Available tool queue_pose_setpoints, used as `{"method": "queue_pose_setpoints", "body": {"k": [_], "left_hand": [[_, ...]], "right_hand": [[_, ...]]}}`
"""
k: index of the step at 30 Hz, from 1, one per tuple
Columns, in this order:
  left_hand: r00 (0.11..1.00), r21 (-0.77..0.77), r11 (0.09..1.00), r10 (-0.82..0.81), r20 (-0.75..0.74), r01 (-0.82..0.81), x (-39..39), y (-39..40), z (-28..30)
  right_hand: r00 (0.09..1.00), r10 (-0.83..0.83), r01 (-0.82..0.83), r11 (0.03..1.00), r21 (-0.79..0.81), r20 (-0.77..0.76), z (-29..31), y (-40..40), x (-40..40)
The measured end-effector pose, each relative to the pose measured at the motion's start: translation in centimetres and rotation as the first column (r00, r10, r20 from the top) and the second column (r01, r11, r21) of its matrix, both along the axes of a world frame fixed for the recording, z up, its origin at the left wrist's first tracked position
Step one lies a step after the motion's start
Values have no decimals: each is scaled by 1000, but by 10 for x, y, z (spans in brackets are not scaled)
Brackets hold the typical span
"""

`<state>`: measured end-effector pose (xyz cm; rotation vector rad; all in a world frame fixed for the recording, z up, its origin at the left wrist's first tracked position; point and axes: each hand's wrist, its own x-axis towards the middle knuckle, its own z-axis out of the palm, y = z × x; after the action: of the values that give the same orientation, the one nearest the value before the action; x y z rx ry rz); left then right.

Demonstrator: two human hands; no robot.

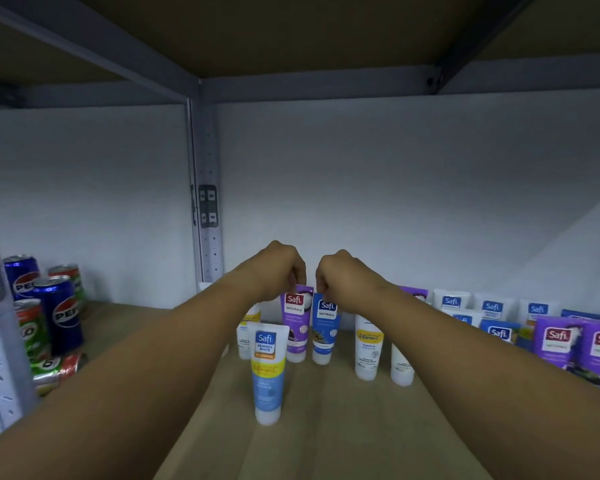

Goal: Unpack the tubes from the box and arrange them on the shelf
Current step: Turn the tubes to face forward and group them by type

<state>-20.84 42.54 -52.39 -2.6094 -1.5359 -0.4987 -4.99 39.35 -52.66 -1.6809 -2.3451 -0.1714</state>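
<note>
Tubes stand cap-down on the wooden shelf (343, 427): left hand (279, 271) pinches the purple tube (296, 323) by its top, right hand (340, 277) pinches the blue tube (325, 329) just beside it

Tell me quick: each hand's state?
Left hand: pinches the top of the upright purple plastic tube.
Right hand: pinches the top of the upright blue plastic tube.

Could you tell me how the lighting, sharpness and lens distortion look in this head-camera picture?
Head view: dim, bluish light, darkest under the upper shelf board; wide-angle lens bows the grey metal shelf frame and stretches both forearms; the standing white, yellow and blue tube reads sharply, the purple tubes at far right are soft and blurred.
</note>
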Motion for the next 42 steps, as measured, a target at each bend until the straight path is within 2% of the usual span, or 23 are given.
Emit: {"method": "queue_pose_setpoints", "body": {"k": [7,12,16,24,28,34,38,40,42], "left_hand": [[998,120,992,-40,52,34,12,-45,47],[992,120,990,-86,97,74,19,-84,63],[986,77,992,-113,124,104,28,-118,51],[987,-9,990,-139,83,141,39,-169,-3],[986,-40,991,-125,111,130,41,-182,-22],[961,-72,988,-111,253,134,38,-189,-32],[869,-107,985,-65,491,135,31,-188,-51],[756,-137,981,-15,654,138,30,-191,-67],[601,-166,973,38,798,159,30,-199,-88]], "right_hand": [[1000,5,-2,993,114,-24,47,-45,17],[1000,7,-3,989,151,-27,64,-84,34],[1000,17,-17,990,142,-2,58,-115,47],[1000,24,-24,1000,6,18,3,-163,68],[999,33,-32,998,-58,28,-17,-171,79],[984,38,-58,992,-110,-172,-26,-180,90],[904,31,-84,991,-107,-425,-46,-179,99],[837,19,-66,996,-67,-547,-62,-181,104],[732,-7,-39,998,-53,-682,-83,-186,107]]}}
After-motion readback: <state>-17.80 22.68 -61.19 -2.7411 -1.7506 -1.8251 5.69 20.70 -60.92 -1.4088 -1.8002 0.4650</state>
